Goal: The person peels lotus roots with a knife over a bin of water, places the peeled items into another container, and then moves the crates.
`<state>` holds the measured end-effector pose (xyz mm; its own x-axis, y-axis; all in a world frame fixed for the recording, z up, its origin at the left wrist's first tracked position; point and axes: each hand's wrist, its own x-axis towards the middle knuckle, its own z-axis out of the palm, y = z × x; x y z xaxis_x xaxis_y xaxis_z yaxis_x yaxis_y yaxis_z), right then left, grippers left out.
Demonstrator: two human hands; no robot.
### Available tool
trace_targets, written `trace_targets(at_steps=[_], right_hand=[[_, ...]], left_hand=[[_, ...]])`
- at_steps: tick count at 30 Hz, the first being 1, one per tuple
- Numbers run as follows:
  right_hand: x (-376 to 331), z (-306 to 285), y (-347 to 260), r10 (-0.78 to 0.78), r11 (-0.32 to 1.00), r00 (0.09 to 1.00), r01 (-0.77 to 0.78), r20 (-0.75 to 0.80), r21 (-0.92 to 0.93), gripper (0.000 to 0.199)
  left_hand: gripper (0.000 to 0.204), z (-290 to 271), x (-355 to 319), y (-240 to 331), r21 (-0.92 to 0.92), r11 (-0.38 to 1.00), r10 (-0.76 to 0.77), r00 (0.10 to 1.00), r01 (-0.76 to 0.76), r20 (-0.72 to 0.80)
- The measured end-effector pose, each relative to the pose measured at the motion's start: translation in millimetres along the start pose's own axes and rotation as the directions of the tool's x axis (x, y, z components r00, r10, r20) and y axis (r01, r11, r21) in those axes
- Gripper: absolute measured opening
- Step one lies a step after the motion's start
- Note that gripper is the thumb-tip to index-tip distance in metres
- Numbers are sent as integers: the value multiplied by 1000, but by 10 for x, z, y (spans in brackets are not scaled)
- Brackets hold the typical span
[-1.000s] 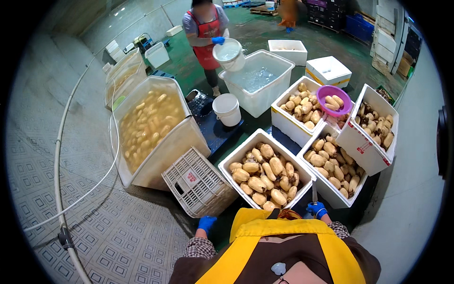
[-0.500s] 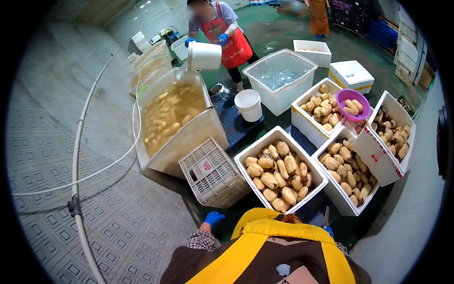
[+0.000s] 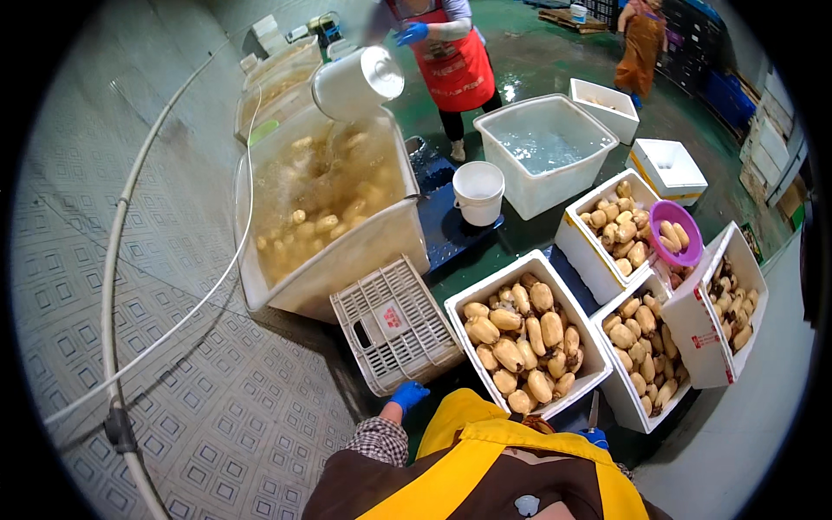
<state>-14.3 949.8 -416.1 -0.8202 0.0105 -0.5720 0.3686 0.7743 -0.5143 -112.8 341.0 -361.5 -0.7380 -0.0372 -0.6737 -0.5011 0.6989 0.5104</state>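
Observation:
My left hand (image 3: 409, 397), in a blue glove, hangs beside the lower corner of a white slatted plastic crate (image 3: 397, 321); its fingers are loosely out and hold nothing visible. Partly hidden by my yellow-strapped apron, my right hand (image 3: 596, 439), also blue-gloved, grips a knife (image 3: 594, 409) with its blade pointing up. Right in front of me stands a white foam box (image 3: 598, 379) heaped with pale lotus root sections (image 3: 530, 334). To its right another foam box (image 3: 641, 423) holds more lotus root with dark ends.
A big white tub (image 3: 299, 301) of murky water and lotus root stands left. Above it, a person in a red apron (image 3: 452, 69) handles a white bucket (image 3: 360, 82). Another bucket (image 3: 478, 192), a water tub (image 3: 546, 143), a purple basin (image 3: 676, 234) and a person in an orange apron (image 3: 640, 52) are beyond.
The co-worker's bucket has tipped further over the tub, and the water there now churns. My view has shifted a little; my left hand is nearer the crate. The knife stays in my right hand.

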Motion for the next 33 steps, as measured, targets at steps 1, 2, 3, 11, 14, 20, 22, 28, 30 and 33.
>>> trace_targets(at_steps=[1,2,3,11,14,20,22,28,30,33], right_hand=[[135,32,-22,-197,936,976,216,96,-279,5],[179,-116,-538,33,999,992,-33,119,0,8],[100,-368,-1185,278,910,955,-297,106,290,12],[631,-353,-2078,226,780,974,-190,14,596,28],[524,-367,-2215,302,681,952,-247,42,690,29],[375,-303,-2264,375,677,927,-279,6,682,28],[342,-229,-2210,303,779,950,-202,-75,593,28],[199,-236,-2267,388,694,920,-250,-58,675,34],[140,-161,-2166,459,568,888,-294,1,768,34],[156,-199,-2002,482,542,873,-362,72,758,32]], left_hand=[[44,-18,83,-148,-51,999,-5,1000,3,-23],[43,-49,68,-367,-130,992,-19,996,8,-84],[42,-146,106,-409,-127,991,-56,998,51,-36],[48,-1035,745,-805,468,869,115,986,-159,123],[41,-1264,895,-512,78,995,-58,997,61,-44],[37,-1584,1008,-16,-23,1000,-16,998,15,-67],[37,-1502,1131,17,42,998,39,999,-39,-8],[32,-1167,1570,-259,154,970,170,978,-188,125],[23,-1160,1537,-12,-33,988,154,980,-151,125],[21,-1214,1267,572,-225,974,2,992,27,128]])
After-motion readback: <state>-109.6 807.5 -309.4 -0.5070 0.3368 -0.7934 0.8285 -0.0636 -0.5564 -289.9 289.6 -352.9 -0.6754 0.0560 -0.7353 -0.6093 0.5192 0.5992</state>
